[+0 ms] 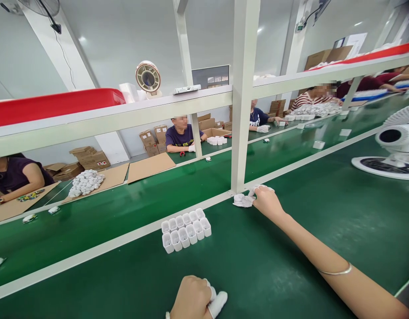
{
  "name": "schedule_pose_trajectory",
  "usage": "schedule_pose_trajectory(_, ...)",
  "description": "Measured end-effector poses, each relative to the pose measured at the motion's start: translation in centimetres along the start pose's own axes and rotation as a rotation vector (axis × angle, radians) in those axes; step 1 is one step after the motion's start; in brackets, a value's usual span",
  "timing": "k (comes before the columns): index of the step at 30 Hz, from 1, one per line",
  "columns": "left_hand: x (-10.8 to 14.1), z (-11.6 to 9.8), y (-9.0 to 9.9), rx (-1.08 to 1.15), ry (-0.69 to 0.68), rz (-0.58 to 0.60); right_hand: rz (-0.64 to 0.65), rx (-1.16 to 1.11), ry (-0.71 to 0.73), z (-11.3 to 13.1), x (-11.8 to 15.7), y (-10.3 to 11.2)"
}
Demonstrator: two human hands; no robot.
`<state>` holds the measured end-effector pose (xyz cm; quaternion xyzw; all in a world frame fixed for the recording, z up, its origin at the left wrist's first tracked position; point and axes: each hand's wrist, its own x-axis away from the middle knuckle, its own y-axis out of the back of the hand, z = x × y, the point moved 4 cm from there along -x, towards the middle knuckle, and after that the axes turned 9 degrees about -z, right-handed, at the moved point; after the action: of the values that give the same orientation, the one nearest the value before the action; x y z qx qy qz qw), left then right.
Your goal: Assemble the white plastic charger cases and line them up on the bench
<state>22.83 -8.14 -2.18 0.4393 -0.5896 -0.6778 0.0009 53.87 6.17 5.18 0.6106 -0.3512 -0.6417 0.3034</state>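
Note:
My right hand [267,201] reaches out to the base of the white post, with white covers on some fingertips. Its fingers are closed at the edge of a small crumpled white cloth-like piece [243,200] lying on the green surface. Low in the view, my left hand [195,297] is curled, with white covers on its thumb and a finger; whether anything is inside it is hidden. Between the hands and the rail, two rows of small white open-topped cups [187,235] stand close together, small dark marks inside them.
A pale rail [111,243] divides my green surface from a green conveyor [131,204] carrying small parts. The white post [242,97] rises ahead. At right stands a white fan [395,141]. Across the belt, several co-workers sit near cardboard sheets and a white pile [86,182].

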Motion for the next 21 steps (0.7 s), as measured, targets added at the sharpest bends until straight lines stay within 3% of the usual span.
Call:
schedule_pose_trajectory(12,-0.5,-0.4,0.8,-0.016,-0.01,0.04,0.015,-0.022,-0.098,-0.5,0.1,0.2)
schedule_pose_trajectory(21,-0.9,-0.5,1.2,-0.003,-0.032,0.001,0.033,-0.16,-0.156,-0.8,0.0,-0.3)
